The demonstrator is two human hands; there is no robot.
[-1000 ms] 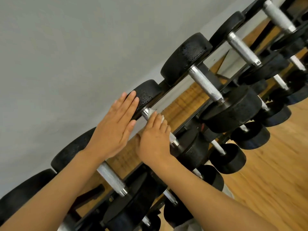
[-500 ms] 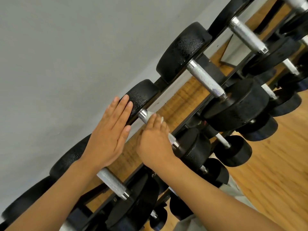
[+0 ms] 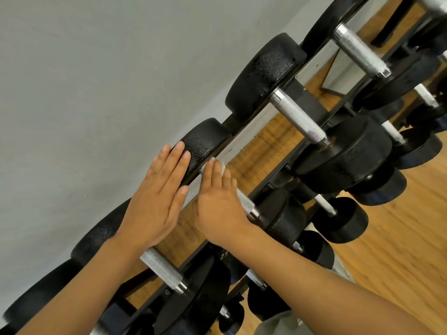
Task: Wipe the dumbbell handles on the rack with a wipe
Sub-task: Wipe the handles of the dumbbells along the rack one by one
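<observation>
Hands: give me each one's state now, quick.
Left hand: open, flat against the dumbbell head.
Right hand: closed on the wipe around the handle.

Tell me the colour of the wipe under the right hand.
White wipe, seen in the head view.

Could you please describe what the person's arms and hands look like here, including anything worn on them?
Both forearms are bare as far as the frame shows, with no sleeves in view. The left hand and the right hand wear no gloves, and no rings, watch or wristband can be seen. The fingernails are short and unpainted. A bit of grey clothing shows at the bottom edge.
</observation>
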